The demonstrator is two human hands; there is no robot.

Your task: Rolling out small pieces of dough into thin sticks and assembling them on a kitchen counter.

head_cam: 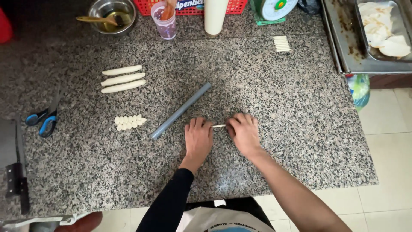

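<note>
My left hand (198,137) and my right hand (244,132) lie side by side on the speckled granite counter (279,107), fingers curled over a thin strip of pale dough (219,126) that shows only in the gap between them. A grey rolling tube (180,111) lies slanted just left of my left hand. Further left sit a cluster of several small dough pieces (128,122) and three dough logs (122,79).
Blue-handled scissors (43,120) and a dark cleaver (16,172) lie at the left edge. At the back stand a metal bowl with a brush (110,16), a plastic cup (165,19), a white cylinder (214,15), a scale (272,8), stacked dough strips (282,43). A metal tray of flat dough (382,30) sits right.
</note>
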